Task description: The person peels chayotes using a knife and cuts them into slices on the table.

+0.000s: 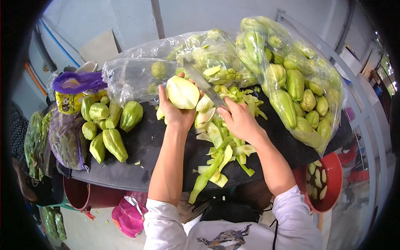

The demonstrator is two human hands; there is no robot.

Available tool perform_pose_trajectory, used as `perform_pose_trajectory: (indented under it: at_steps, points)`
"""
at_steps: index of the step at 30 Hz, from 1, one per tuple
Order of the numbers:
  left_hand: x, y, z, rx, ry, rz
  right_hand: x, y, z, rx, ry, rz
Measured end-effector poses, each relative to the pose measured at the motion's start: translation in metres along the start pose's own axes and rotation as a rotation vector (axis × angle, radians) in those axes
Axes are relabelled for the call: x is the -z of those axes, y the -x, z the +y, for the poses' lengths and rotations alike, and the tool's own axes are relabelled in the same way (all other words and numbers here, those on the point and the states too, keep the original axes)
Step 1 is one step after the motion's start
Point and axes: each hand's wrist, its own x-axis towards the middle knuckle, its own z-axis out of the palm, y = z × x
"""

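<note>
A pale, peeled chayote (182, 92) rests in my left hand (179, 116), with the fingers wrapped round it from below and behind. My right hand (239, 121) grips a large knife (204, 83) by its handle. The broad blade slants up and to the left, just right of the chayote and apart from my left fingers as far as I can tell. Under and beside both hands lies a heap of green peelings (216, 146), with some pale peeled pieces (204, 110) among them.
Unpeeled chayotes (112, 143) sit at the left on the black table (146, 166). Clear bags of chayotes (308, 87) stand at the back and right. A purple net bag (68, 137) is at the left edge. Below right, a red bucket (333, 183) holds pale slices.
</note>
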Motion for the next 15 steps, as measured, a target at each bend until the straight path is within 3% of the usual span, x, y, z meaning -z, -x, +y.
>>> perform_pose_trajectory:
  at_steps: [2,10,15]
  points:
    - [0.001,0.000,0.003,-0.019,0.076,-0.016,-0.002,0.001,-0.002,0.012,0.046,-0.047]
    - [0.007,-0.006,-0.004,-0.332,-0.135,0.130,-0.032,0.016,-0.003,0.227,0.356,0.002]
    - [0.010,-0.008,-0.002,-0.407,-0.167,0.179,-0.034,0.022,-0.017,0.360,0.485,-0.036]
